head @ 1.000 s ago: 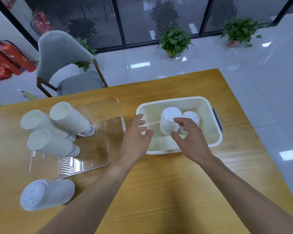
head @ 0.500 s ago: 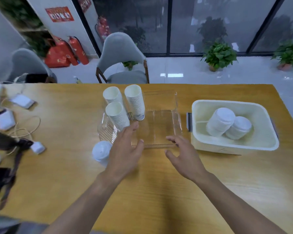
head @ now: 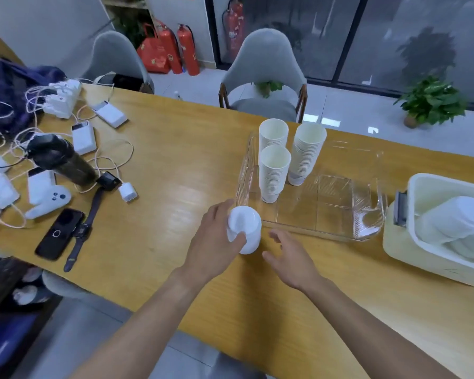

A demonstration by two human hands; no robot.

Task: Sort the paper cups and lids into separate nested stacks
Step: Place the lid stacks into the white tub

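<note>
While the left hand (head: pixel 214 239) is wrapping around the white lid stack (head: pixel 244 232), with the thumb crossing its front and the fingers curling behind, the stack is standing on the wooden table (head: pixel 175 170), just outside the near left corner of the clear tray (head: pixel 367 228); the right hand (head: pixel 290 258) is hovering just beside it with fingers spread and nothing in it. Three stacks of paper cups (head: pixel 274 170) are standing upright in the tray's far left part; more lids (head: pixel 460 228) are lying in the cream bin (head: pixel 427 258) at the right. The step in hand is probably securing this stack in order to move it or add to it; to do it well, the person is best gripping low and evenly around the wall, since a tall nest of thin lids is likely to tilt or shed its top pieces; the free hand is well placed to steady the opposite side; squeezing hard is risking a crushed rim, and a sweep toward the tray is risking the nearest cups.
</note>
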